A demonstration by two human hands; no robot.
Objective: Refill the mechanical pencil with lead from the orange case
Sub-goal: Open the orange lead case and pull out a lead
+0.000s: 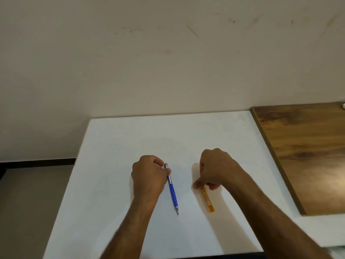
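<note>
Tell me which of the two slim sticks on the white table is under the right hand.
The translucent orange lead case: the right hand pinches its far end. The blue mechanical pencil lies under the left hand instead.

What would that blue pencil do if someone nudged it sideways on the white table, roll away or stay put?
The mechanical pencil looks round and slim, lying flat on the smooth white table, so a nudge would probably roll it. It likely feels light and stiff. The left hand grips its top end, which should hold it steady. Its thin metal tip looks like the part easiest to damage.
</note>
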